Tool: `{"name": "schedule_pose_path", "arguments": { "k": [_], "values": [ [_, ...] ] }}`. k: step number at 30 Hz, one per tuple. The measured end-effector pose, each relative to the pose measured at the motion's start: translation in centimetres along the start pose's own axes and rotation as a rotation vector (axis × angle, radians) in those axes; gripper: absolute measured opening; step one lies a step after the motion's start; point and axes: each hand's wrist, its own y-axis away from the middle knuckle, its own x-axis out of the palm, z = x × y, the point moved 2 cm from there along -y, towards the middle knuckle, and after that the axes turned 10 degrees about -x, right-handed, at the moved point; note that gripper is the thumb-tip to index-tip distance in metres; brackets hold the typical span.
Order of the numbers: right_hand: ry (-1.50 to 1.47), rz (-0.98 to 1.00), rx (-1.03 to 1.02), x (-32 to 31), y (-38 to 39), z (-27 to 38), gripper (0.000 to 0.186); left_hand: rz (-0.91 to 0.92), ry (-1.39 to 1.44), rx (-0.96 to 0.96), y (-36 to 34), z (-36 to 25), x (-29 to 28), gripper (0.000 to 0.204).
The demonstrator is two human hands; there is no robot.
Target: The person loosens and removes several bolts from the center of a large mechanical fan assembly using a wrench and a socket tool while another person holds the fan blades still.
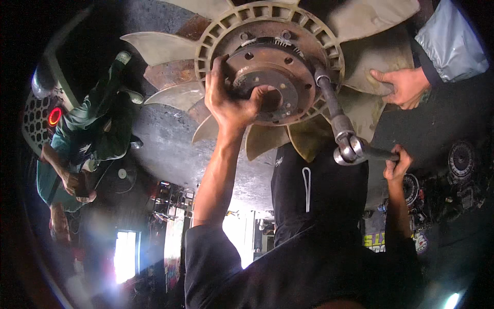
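Note:
A large beige engine fan (pixel 175 95) with a rusty round metal hub (pixel 280 67) fills the top of the head view. My left hand (pixel 231 100) grips the rusty hub at its centre opening. My right hand (pixel 397 164) is closed on the handle of a steel ratchet wrench (pixel 350 149). The wrench's long extension and socket (pixel 327 90) reach up to a bolt on the hub's right rim. Another person's hand (pixel 404 86), in a grey sleeve, holds a fan blade at the right.
A person in green clothing (pixel 90 134) sits at the left beside a vehicle with a red tail light (pixel 54 117). Round metal parts (pixel 460 159) lie at the right. Bright doorways (pixel 126 255) and cluttered shelves show behind the arms.

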Motion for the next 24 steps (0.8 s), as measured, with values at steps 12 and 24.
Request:
{"name": "schedule_pose_path", "arguments": {
  "k": [12,24],
  "values": [
    [-0.044,0.077,0.149,-0.7,-0.6,0.8,0.05,-0.113,-0.019,-0.134,0.5,0.1,0.2,0.091],
    [-0.139,0.431,0.218,-5.7,-3.7,2.0,0.052,0.028,0.069,0.271,6.4,-10.0,3.1,0.086]
  ]
}}
